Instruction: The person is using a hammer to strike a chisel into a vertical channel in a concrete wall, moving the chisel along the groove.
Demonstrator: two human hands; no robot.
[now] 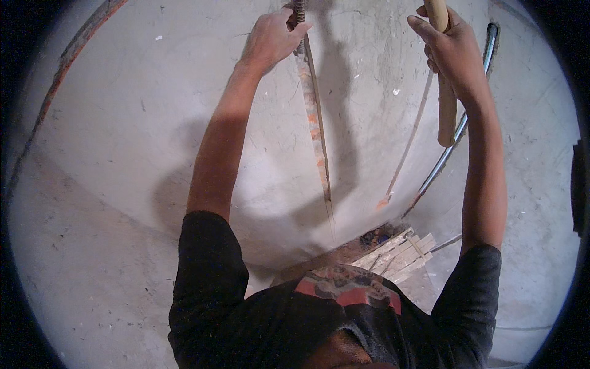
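My left hand (276, 39), high on the plastered wall, grips a ribbed metal rod (301, 9) that looks like a rebar chisel. The rod's lower end meets the top of a chased groove (314, 129), where patches of orange brick show. Its upper end runs out of the picture. To the right, my right hand (449, 46) is closed around a round wooden handle (447, 113), probably a hammer's. The tool's head lies beyond the top edge and cannot be seen.
A narrower groove (412, 129) runs down the wall to the right. Beside it, a shiny conduit (442, 161) sits in a curved channel. Another long channel (55, 76) with brick edges crosses the far left. Below, a wooden pallet-like stack of boards (396, 253) lies near the wall's foot.
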